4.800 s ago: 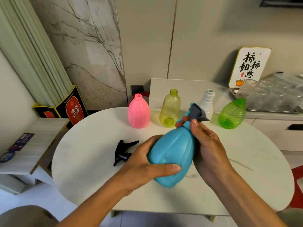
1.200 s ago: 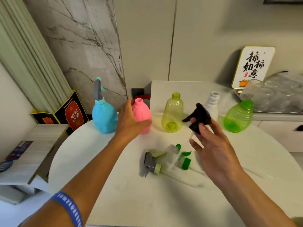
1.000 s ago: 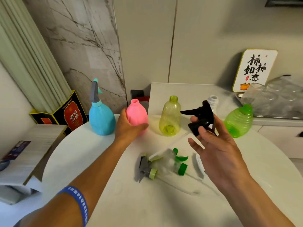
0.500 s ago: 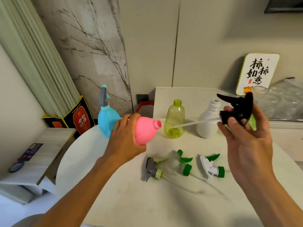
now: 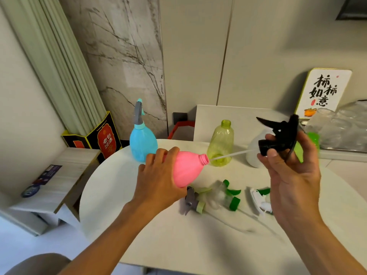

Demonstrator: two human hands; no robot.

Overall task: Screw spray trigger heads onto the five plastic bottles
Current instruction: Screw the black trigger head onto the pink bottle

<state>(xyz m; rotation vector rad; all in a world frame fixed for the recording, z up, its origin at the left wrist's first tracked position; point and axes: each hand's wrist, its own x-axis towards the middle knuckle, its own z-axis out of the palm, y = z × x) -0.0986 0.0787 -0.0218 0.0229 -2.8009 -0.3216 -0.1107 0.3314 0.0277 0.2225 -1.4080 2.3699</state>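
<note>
I hold the pink bottle (image 5: 185,168) tipped on its side in my left hand (image 5: 158,182), fingers wrapped round its belly, its open threaded neck pointing toward my right hand (image 5: 292,171). That hand is clamped on the black trigger head (image 5: 280,135), thumb against the collar, and the head's thin white dip tube (image 5: 230,155) reaches across the gap so that its tip sits just at the bottle's mouth. I judge this to be the second of five bottles, with the tube about to be threaded in. The next move calls for sliding the tube straight down the neck, seating the collar square on the threads, then turning it tight.

Below my hands, three loose trigger heads (image 5: 218,199) lie on the bench (image 5: 178,245). Beyond my left hand stands the blue bottle (image 5: 143,144), its head already fitted. Between my hands, farther off, stands the yellow-green bottle (image 5: 221,143), neck bare. Behind my right hand a white bottle (image 5: 254,153) and a green bottle (image 5: 313,138) are partly hidden.
</note>
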